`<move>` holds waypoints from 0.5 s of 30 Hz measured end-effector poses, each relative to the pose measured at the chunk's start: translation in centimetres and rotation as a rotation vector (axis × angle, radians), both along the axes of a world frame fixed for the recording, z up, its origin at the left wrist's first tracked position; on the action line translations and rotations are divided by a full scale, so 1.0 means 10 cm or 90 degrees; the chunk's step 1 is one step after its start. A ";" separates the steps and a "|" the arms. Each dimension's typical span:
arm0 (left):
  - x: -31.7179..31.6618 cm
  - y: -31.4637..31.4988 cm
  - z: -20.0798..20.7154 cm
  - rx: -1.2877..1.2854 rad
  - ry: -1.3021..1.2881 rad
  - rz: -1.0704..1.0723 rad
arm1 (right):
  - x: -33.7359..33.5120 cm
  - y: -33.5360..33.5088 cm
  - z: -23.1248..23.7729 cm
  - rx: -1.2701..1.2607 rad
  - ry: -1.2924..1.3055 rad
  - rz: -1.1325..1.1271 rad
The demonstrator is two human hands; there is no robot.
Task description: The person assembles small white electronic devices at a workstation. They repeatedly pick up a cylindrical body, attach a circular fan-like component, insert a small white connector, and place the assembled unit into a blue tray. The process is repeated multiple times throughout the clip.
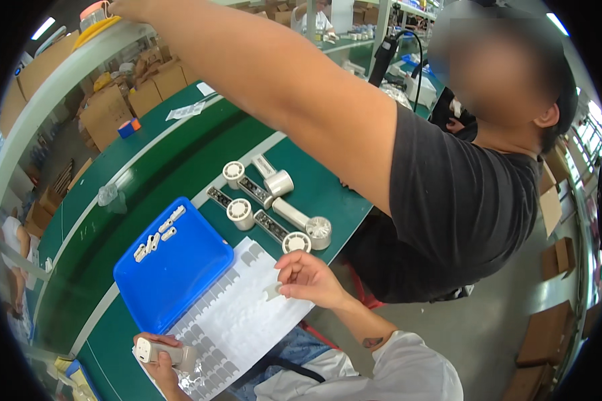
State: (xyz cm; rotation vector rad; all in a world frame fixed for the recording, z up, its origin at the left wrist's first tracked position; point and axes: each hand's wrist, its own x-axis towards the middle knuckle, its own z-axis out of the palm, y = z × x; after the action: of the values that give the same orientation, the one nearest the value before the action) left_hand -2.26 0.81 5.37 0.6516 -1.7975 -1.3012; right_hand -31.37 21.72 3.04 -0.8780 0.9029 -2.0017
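At the lower left, my left hand (164, 371) is closed around a white handheld fan (157, 352), its end turned upward. My right hand (312, 281) pinches a small pale sticker (272, 292) between thumb and fingers. That sticker hangs over a white sheet (254, 314) with rows of grey stickers along its left side, lying flat in front of me. Beyond the sheet, several more fans (239, 211) lie on the green table, some with their handles open and dark inner parts showing. A blue tray (174, 281) to the left holds several small white parts (155, 242).
A co-worker's bare arm (267, 67) stretches across above the table to a raised rail (20, 127) at upper left, by an orange-lidded container (93, 15). The co-worker's dark-sleeved body stands close on the right. A crumpled plastic bag (110, 195) lies on the green belt.
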 end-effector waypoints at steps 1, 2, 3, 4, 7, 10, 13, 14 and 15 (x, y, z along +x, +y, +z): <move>-0.03 0.01 0.01 -0.003 0.006 0.003 | 0.00 -0.01 0.02 -0.005 0.003 0.008; -0.08 0.01 0.02 -0.007 0.011 0.004 | -0.04 -0.03 0.06 -0.001 0.017 0.012; -0.11 0.03 0.02 -0.006 0.009 -0.001 | -0.08 -0.01 0.08 0.007 0.022 0.011; -0.09 0.03 0.04 -0.008 -0.008 0.005 | -0.09 0.01 0.09 0.015 0.028 0.008; 0.02 -0.03 -0.01 -0.013 -0.010 -0.010 | -0.04 -0.01 0.08 0.000 -0.015 0.022; 0.11 -0.13 -0.13 -0.010 -0.034 -0.018 | -0.08 0.02 0.02 0.009 0.016 0.029; 0.11 -0.12 -0.07 -0.056 -0.078 -0.020 | -0.21 0.10 0.18 0.007 0.116 -0.008; 0.05 -0.08 -0.03 -0.064 -0.073 -0.016 | -0.28 0.13 0.28 -0.002 0.162 -0.028; 0.01 -0.06 0.01 -0.072 -0.070 -0.012 | -0.41 0.21 0.40 -0.014 0.192 -0.042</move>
State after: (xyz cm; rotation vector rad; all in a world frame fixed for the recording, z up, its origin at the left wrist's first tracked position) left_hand -2.13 0.20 5.44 0.6554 -1.9549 -1.1867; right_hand -35.42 23.79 7.06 -1.1991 1.0890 -1.9695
